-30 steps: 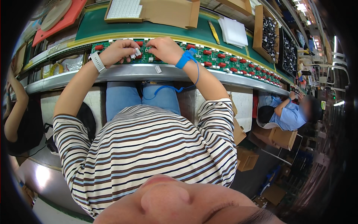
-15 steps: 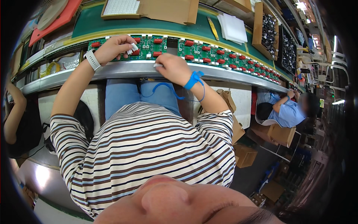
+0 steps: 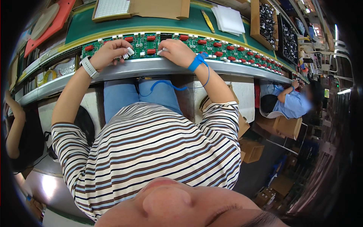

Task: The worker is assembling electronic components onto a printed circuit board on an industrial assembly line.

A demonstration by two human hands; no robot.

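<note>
Green circuit boards (image 3: 140, 46) with red block components and white connectors lie in a row along the metal rail (image 3: 145, 66). My left hand (image 3: 110, 53), with a pale band at its wrist, pinches small white connectors (image 3: 129, 52) above the boards' near edge. To its right, my right hand (image 3: 177, 51) is closed on a small white connector (image 3: 163, 50) over a board. Its fingers partly hide that piece. A blue wrist strap (image 3: 198, 61) with a coiled cord circles my right wrist.
Beyond the boards lie a cardboard tray of white connectors (image 3: 112, 8), a yellow cutter knife (image 3: 207, 21) and white foam sheets (image 3: 228, 19). A box of dark parts (image 3: 267, 24) stands far right. A co-worker in blue (image 3: 290, 101) sits right; another person's arm (image 3: 14, 128) shows left.
My right hand has moved away from me, from the near rail to over the boards. My left hand has shifted slightly left and nearer, still holding white connectors. The view has shifted a little.
</note>
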